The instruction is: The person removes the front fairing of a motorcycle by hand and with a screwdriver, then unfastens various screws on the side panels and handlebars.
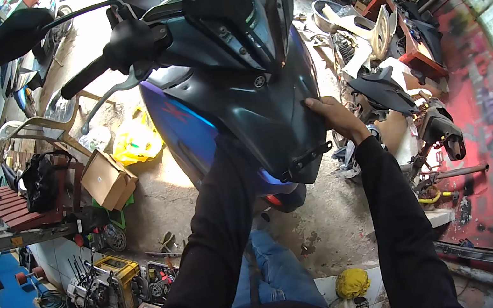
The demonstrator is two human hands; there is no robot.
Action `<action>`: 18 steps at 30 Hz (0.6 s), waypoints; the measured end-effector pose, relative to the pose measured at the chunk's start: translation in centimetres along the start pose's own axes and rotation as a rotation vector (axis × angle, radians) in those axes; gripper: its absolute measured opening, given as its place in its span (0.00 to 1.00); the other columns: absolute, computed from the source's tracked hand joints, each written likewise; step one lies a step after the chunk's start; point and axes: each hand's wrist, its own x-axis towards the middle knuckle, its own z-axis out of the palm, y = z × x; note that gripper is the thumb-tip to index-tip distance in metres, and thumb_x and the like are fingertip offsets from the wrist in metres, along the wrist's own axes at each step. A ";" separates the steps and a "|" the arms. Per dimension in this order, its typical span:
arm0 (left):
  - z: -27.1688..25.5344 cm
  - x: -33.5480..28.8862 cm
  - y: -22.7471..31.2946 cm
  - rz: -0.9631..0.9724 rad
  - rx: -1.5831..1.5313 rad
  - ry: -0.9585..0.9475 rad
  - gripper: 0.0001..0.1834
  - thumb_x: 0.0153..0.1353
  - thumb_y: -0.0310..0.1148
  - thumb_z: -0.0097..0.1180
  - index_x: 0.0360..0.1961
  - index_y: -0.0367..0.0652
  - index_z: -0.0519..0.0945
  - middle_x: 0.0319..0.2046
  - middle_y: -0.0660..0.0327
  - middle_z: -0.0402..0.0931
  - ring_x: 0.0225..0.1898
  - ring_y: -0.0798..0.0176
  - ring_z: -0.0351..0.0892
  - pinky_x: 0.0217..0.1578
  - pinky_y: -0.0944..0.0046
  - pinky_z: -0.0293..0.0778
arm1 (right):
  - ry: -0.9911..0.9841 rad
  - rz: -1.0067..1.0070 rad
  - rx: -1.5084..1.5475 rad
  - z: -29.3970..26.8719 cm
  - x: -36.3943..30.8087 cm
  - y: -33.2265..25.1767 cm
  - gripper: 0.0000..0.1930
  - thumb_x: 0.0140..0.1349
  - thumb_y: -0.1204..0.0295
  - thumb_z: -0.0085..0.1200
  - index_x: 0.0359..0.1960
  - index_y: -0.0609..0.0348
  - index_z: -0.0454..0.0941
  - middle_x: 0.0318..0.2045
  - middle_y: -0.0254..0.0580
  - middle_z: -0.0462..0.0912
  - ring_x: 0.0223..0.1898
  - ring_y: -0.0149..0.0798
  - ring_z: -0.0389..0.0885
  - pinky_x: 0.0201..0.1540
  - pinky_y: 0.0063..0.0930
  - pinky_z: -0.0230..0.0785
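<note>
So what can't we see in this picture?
All in the head view:
The left hand: out of sight beyond the black left sleeve, at the front panel.
Most fingertips of the right hand: hidden by the panel or the hand itself.
The scooter's rear: cut off by the top edge.

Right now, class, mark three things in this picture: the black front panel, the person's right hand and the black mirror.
Black front panel (256, 114): head view, middle of its outer face.
Right hand (338, 115): head view, back of the hand.
Black mirror (14, 38): head view, its housing.
</note>
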 end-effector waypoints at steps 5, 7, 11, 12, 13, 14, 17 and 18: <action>-1.0 0.8 0.0 0.017 0.007 -0.009 0.14 0.66 0.36 0.42 0.44 0.41 0.75 0.41 0.56 0.77 0.45 0.55 0.77 0.47 0.56 0.74 | -0.018 0.007 0.039 1.0 -0.1 -0.5 0.27 0.63 0.50 0.50 0.43 0.69 0.76 0.32 0.39 0.82 0.30 0.28 0.81 0.32 0.20 0.73; -1.0 1.0 0.0 0.018 0.012 -0.011 0.14 0.66 0.36 0.42 0.44 0.41 0.75 0.41 0.56 0.77 0.45 0.55 0.77 0.47 0.56 0.74 | -0.002 0.035 0.014 1.4 -0.6 -0.7 0.27 0.63 0.49 0.50 0.41 0.67 0.76 0.30 0.37 0.81 0.28 0.27 0.79 0.30 0.19 0.72; -1.2 1.4 -0.2 0.013 0.013 -0.013 0.14 0.66 0.36 0.42 0.44 0.41 0.75 0.41 0.55 0.77 0.45 0.55 0.77 0.47 0.56 0.74 | 0.068 -0.002 -0.020 2.5 -1.2 -2.2 0.25 0.63 0.47 0.49 0.34 0.62 0.77 0.23 0.30 0.76 0.21 0.22 0.72 0.23 0.15 0.63; -1.2 1.4 -0.5 0.009 0.016 -0.013 0.14 0.66 0.36 0.42 0.44 0.41 0.75 0.41 0.55 0.77 0.45 0.55 0.77 0.47 0.56 0.74 | 0.088 -0.015 -0.003 2.3 -1.3 -2.0 0.25 0.63 0.47 0.49 0.33 0.61 0.77 0.22 0.29 0.75 0.20 0.22 0.71 0.22 0.15 0.61; -1.3 1.4 -0.5 0.013 0.011 -0.012 0.14 0.66 0.36 0.42 0.44 0.41 0.75 0.41 0.55 0.77 0.45 0.55 0.77 0.47 0.56 0.74 | 0.101 -0.028 0.013 2.4 -1.3 -1.9 0.24 0.63 0.47 0.49 0.32 0.60 0.77 0.21 0.29 0.75 0.19 0.21 0.70 0.21 0.15 0.60; -1.3 1.4 -0.5 0.012 0.014 -0.017 0.14 0.66 0.36 0.42 0.44 0.41 0.75 0.41 0.55 0.77 0.45 0.55 0.77 0.47 0.56 0.74 | 0.096 -0.028 0.014 2.3 -1.2 -2.1 0.24 0.63 0.47 0.49 0.32 0.60 0.77 0.21 0.29 0.75 0.19 0.21 0.70 0.21 0.15 0.60; -1.4 1.5 -0.5 0.013 0.017 -0.021 0.14 0.66 0.36 0.42 0.44 0.41 0.75 0.41 0.55 0.77 0.45 0.55 0.77 0.48 0.56 0.74 | 0.076 0.006 0.018 1.7 -0.9 -2.3 0.24 0.63 0.48 0.50 0.31 0.60 0.77 0.20 0.28 0.75 0.19 0.21 0.70 0.20 0.15 0.59; -1.4 1.3 -0.4 0.015 0.024 -0.023 0.14 0.66 0.36 0.42 0.44 0.41 0.75 0.41 0.55 0.77 0.45 0.55 0.77 0.48 0.56 0.74 | 0.065 0.010 -0.011 1.4 -0.8 -2.3 0.24 0.63 0.48 0.50 0.32 0.60 0.77 0.20 0.28 0.75 0.19 0.21 0.70 0.21 0.15 0.60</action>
